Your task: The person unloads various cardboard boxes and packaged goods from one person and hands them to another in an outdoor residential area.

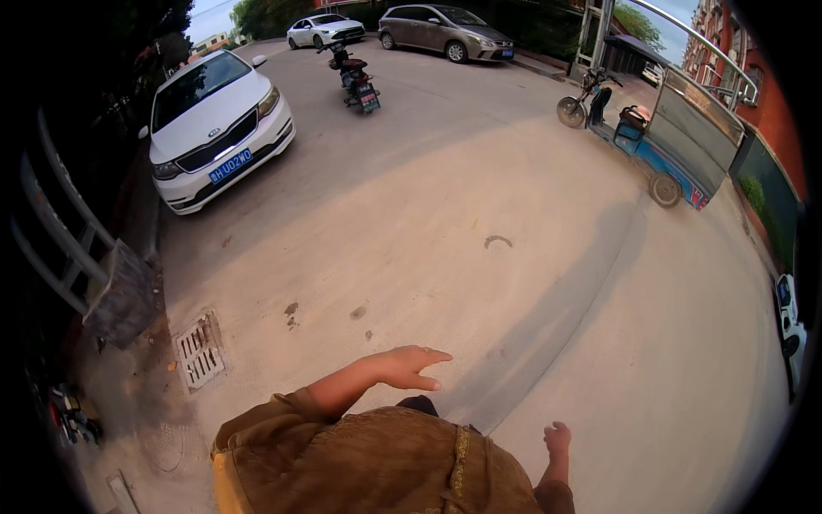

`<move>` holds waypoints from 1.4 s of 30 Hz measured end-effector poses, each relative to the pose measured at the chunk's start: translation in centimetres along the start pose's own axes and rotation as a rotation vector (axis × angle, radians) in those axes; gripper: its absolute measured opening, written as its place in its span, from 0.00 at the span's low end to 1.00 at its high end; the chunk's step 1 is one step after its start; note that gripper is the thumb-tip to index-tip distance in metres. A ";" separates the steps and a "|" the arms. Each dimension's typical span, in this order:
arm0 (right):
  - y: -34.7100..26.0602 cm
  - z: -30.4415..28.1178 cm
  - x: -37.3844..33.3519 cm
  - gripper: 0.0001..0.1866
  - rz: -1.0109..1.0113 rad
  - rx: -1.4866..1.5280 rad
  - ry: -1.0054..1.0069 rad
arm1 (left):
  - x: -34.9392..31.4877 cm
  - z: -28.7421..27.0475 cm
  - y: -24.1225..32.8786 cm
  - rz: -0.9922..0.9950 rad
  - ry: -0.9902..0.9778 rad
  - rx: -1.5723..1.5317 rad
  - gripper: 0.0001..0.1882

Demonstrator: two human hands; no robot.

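Note:
My left hand (pixel 413 367) reaches across in front of my body, its fingers stretched out and the thumb apart, with nothing in it. A brown top (pixel 385 458) with a patterned trim covers my body and sleeves. To the right, my right hand (pixel 557 439) hangs lower beside me. Its fingers are curled in and no object shows in them. Neither hand touches anything; below both lies the pale concrete pavement (pixel 479 317). A dark shoe tip or trouser part (pixel 418 403) peeks out just under my left hand.
A white car (pixel 218 128) is parked at left, near a metal drain grate (pixel 201 353) and a stone block (pixel 127 291) with metal rails. Ahead stand a motor scooter (pixel 355 81), a brown car (pixel 445 32) and another white car (pixel 325 31). A blue cargo tricycle (pixel 655 141) stands at right.

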State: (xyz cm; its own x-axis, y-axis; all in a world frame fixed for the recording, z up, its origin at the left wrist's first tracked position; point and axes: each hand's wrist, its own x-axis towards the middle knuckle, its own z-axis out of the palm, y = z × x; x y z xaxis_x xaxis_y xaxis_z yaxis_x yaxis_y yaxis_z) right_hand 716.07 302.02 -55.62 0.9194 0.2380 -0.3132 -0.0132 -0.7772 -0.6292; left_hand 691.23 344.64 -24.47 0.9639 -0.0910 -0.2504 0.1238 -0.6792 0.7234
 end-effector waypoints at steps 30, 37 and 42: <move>-50.3 -20.6 118.8 0.23 -0.084 0.013 0.057 | 111.1 -63.7 -23.2 -0.192 0.204 -0.423 0.33; -56.7 -23.1 142.7 0.23 -0.041 -0.013 0.041 | 140.4 -81.5 -27.5 -0.312 0.521 -0.521 0.30; -50.0 -21.5 146.9 0.17 0.447 -0.306 -0.328 | 161.5 -91.1 -23.1 -0.151 0.439 -0.863 0.24</move>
State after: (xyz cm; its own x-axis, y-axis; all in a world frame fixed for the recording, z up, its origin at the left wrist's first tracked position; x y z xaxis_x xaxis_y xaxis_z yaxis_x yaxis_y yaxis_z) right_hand 860.23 363.25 -54.87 0.6821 -0.0200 -0.7310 -0.2107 -0.9626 -0.1703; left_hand 865.52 411.99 -23.00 0.9042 0.3505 -0.2440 0.2148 0.1206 0.9692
